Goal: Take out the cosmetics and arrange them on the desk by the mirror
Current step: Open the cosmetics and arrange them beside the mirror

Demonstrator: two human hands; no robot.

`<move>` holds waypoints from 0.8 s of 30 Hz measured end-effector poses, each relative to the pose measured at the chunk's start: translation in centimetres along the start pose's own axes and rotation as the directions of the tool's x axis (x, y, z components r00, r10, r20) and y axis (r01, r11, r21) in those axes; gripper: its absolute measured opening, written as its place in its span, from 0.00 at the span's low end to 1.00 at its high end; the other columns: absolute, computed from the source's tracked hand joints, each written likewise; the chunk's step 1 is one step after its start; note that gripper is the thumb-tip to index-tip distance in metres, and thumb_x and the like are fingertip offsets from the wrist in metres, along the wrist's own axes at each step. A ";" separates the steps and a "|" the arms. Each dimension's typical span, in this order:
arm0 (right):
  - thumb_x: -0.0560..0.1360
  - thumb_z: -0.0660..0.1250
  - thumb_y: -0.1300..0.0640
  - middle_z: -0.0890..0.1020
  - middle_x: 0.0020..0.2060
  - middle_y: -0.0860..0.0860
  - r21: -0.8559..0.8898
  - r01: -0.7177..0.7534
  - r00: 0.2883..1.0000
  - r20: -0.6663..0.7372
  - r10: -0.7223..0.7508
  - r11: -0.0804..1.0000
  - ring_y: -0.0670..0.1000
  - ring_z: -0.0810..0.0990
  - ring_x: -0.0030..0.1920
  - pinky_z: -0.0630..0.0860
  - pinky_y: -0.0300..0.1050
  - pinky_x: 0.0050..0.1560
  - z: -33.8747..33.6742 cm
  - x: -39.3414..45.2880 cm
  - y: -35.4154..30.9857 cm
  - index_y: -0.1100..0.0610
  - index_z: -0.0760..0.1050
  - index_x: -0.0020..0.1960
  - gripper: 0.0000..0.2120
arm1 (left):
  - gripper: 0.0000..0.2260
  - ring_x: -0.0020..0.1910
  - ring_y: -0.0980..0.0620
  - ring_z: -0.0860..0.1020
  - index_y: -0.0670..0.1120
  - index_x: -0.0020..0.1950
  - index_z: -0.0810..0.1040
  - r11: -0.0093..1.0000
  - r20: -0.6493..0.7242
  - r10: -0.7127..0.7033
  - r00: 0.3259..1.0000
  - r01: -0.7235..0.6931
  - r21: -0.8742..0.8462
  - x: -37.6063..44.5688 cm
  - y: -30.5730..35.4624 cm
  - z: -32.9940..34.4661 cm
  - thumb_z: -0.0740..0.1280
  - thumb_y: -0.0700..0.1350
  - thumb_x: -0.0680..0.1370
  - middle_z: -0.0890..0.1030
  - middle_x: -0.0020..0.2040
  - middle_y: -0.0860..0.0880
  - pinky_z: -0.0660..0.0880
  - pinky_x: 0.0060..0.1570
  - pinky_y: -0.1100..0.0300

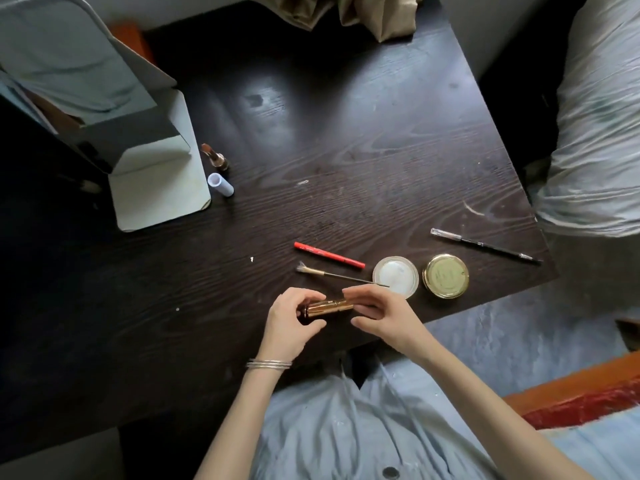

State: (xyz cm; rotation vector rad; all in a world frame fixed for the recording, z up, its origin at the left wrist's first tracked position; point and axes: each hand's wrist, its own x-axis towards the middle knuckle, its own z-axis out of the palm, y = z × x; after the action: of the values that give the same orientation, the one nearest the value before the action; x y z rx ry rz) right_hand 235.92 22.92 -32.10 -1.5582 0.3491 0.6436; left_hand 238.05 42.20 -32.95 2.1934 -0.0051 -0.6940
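Both hands hold a gold lipstick tube [329, 307] lying sideways just above the dark desk [311, 150], near its front edge. My left hand [294, 318] grips its dark left end; my right hand [377, 315] pinches its right end. A standing mirror [104, 109] is at the left. Beside its base stand an opened lipstick [215, 156] and a white cap [220, 184]. A red pencil [329, 255], a small brush [332, 273], a round white-lidded jar [396, 276], a gold round tin [446, 276] and a black eyebrow pencil [485, 246] lie beyond my hands.
Beige cloth [349, 12] hangs over the desk's far edge. Pale bedding [599, 133] sits to the right of the desk. An orange and red edge [571, 396] shows at the lower right. The desk's right corner is close to the black pencil.
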 end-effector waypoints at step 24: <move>0.72 0.71 0.61 0.83 0.45 0.48 -0.209 0.278 0.960 0.018 -0.280 0.938 0.45 0.82 0.47 0.77 0.40 0.52 5.9 4.6 -11.8 0.53 0.79 0.53 0.10 | 0.13 0.46 0.60 0.78 0.55 0.47 0.80 0.982 -0.270 0.170 0.948 -0.185 -0.030 0.2 2.3 -13.3 0.75 0.40 0.68 0.81 0.44 0.59 0.72 0.47 0.72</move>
State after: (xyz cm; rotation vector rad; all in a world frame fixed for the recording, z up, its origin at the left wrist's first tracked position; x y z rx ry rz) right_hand 245.30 30.70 -25.25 -1.7735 0.0649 0.4591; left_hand 245.17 50.01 -24.54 2.1848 -0.0443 -0.2911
